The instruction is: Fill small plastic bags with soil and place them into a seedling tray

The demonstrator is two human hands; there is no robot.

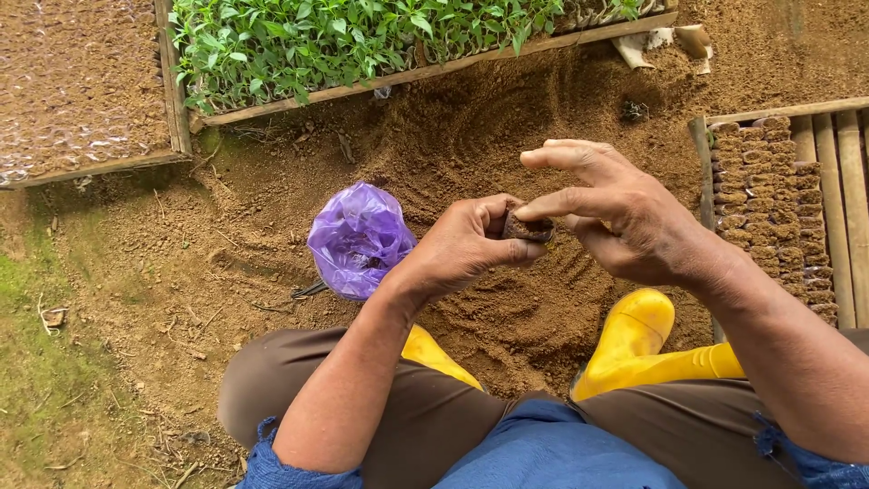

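My left hand [466, 246] is closed around a small soil-filled plug [525, 226], dark brown and roughly cylindrical. My right hand [615, 213] meets it from the right, its index finger pressing on the plug's top while the other fingers spread apart. Both hands hover above a mound of loose brown soil [507, 308] between my knees. My yellow rubber boots [634, 340] rest on that soil.
A purple plastic bag [358, 237] lies on the soil left of my hands. A wooden tray of green seedlings [362, 36] stands ahead, a soil-filled tray [77, 81] at far left. At right, a slatted wooden tray [837, 181] holds rows of filled plugs [769, 199].
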